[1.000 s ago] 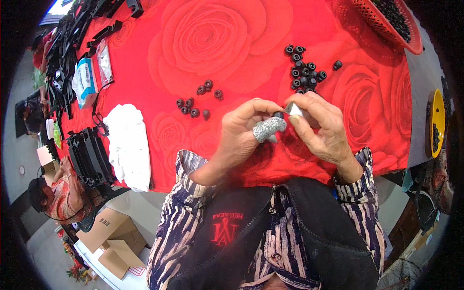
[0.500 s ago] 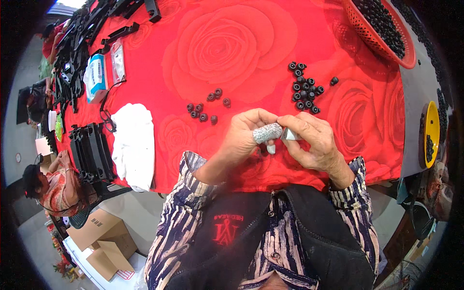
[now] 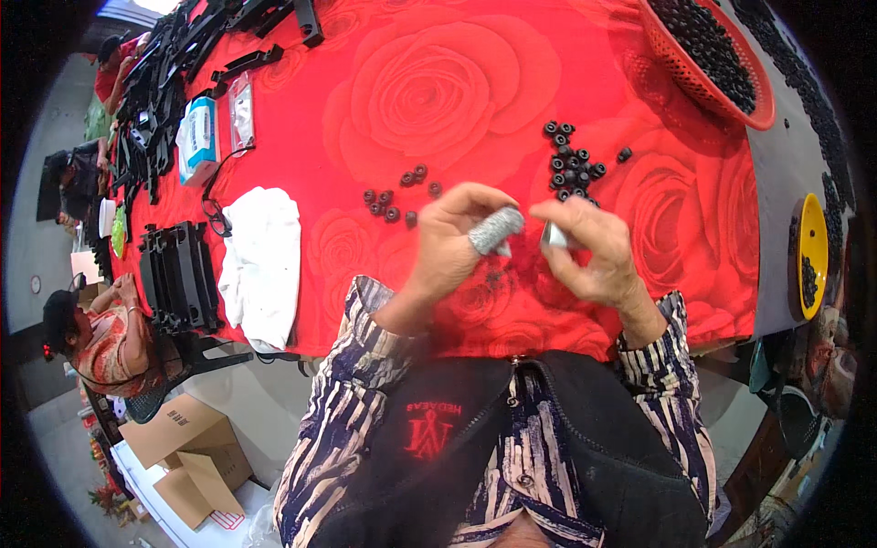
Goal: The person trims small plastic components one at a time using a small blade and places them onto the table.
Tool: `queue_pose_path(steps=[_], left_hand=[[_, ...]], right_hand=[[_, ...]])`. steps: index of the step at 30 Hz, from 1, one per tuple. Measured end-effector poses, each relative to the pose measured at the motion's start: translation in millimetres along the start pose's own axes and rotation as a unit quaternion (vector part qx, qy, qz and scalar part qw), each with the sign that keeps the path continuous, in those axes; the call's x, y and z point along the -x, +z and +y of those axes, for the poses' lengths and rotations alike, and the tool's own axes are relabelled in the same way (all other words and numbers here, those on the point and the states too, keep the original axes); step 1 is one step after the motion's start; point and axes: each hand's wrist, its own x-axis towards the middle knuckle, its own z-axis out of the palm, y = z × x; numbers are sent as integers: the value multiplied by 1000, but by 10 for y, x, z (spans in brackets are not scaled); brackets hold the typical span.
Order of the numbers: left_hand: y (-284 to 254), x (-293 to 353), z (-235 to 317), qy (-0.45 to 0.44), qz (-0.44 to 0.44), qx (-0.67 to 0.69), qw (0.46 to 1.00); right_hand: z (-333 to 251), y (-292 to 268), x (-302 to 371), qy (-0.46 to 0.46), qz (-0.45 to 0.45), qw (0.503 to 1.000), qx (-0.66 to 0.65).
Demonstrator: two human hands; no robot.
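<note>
A parts workshop: black bars (image 3: pixel 180 277), a red basket (image 3: pixel 685 78) of small black pieces (image 3: pixel 708 55), seated co-worker (image 3: pixel 105 345).

Sm. wht/gry pc (image 3: pixel 554 235) in R fingers (image 3: pixel 594 228); blk rnd caps (image 3: pixel 571 176) lying loose, mostly 2 grps.

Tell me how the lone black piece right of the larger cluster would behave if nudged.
The lone black piece looks rounded along its sides, so it would probably roll. Being so small, it is likely light to lift. The red cloth beneath may add slight drag.
</note>
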Motion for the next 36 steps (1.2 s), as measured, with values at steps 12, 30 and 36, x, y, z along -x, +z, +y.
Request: queue_pose_path(steps=[12,30,36], left_hand=[[-265,-161,166,260,204,-683,652],[-128,-149,-29,324,58,-575,749],[-62,-196,-23,345,78,-584,731]], right_hand=[[201,-176,-24,103,114,967,202],[232,-85,-2,125,30,992,20],[206,-72,-3,128,63,990,18]])
